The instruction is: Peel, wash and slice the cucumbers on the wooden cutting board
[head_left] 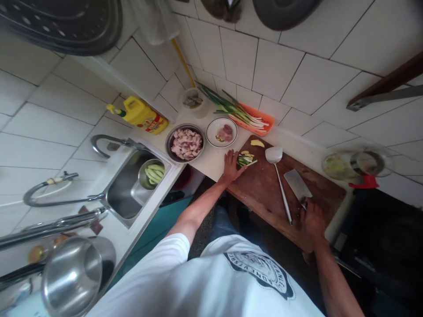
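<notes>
- desk (211,165): white counter along the tiled wall, sink (127,193) at left with a bowl of green vegetable pieces (154,173) in it
- cutting board (264,189): brown wood, sits right of the sink, long axis runs from far-left to near-right
- metal bowl of raw meat (187,144) and small plate (221,132) just beyond the board's far-left corner; orange tray of scallions (246,115) against the wall
- spatula (278,176): lies on the board between the hands, scoop end far, handle pointing near
- cleaver (298,185): flat on the board, blade at the far end, handle toward the person; long axis roughly parallel to the spatula, just right of it
- cut scallion pile (245,159): far-left end of the board, short pieces lying left-right, ginger slices (257,143) just beyond
- left hand (231,165): spread flat, fingers resting at the pile's left side, holding nothing; clearly the nearer hand to the pile
- right hand (312,220): at the near-right board edge, closed round the cleaver handle; well apart from the pile
</notes>
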A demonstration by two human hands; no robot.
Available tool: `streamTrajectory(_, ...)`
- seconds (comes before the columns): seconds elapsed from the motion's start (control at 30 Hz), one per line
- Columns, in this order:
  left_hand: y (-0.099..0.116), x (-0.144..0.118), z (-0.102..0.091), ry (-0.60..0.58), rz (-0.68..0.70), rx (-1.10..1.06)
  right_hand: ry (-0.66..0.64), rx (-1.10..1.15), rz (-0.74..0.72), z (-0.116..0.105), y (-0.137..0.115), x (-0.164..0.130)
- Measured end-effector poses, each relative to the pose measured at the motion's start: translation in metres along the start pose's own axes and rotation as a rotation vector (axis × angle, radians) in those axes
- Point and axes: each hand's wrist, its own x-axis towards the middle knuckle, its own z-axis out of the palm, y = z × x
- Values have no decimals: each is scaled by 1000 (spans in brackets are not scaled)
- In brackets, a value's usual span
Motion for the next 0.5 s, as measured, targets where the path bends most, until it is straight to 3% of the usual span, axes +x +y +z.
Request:
streamTrajectory(0.1,-3,6,3,-16,16,-8,36,16,44,-9,-3,-3)
streamTrajectory(0.23,-6,10,6,27,13,-65,136,165,327,-24,-26,-17)
streamTrajectory(0.3,-7,8,6,57,-70,-78,134,340,461,-24,-55,-24)
streamTrajectory(0.4,-7,2,7,51,-192,-67,37,690,565,-8,-119,-23)
streamTrajectory(0.5,-9,1,6,-2,-145,-66,-53,834,631,19,-186,-12)
